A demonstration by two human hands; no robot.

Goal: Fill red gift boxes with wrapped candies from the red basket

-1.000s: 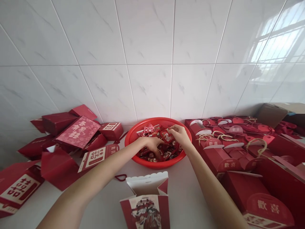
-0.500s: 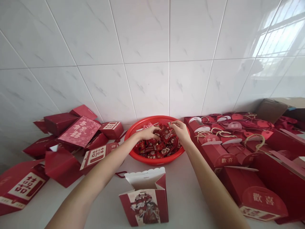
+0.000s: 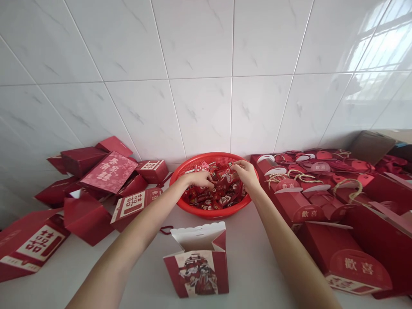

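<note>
A red plastic basket [image 3: 219, 213] with a perforated wall holds a heap of small red wrapped candies [image 3: 214, 201]. My left hand [image 3: 200, 179] reaches into its left side, fingers curled down together among the candies; what they hold is hidden. Over the basket's right rim comes my right hand [image 3: 245, 172], its thumb and fingers pinched on a wrapped candy at the heap's edge. Nearer to me an open gift box [image 3: 197, 272] stands upright, red and cream with a printed picture of figures. Its scalloped top flap is raised, and neither hand touches it.
Several folded red boxes [image 3: 109, 174] are piled at the left. Rows of red boxes with rope handles [image 3: 309, 210] fill the right side. A brown carton [image 3: 370, 145] is at the far right. The white tiled wall [image 3: 199, 111] rises right behind the basket.
The view has shifted slightly. Both hands stay in the basket, with small finger movements among the candies; the left fingers look more drawn together. The gift box stands unchanged.
</note>
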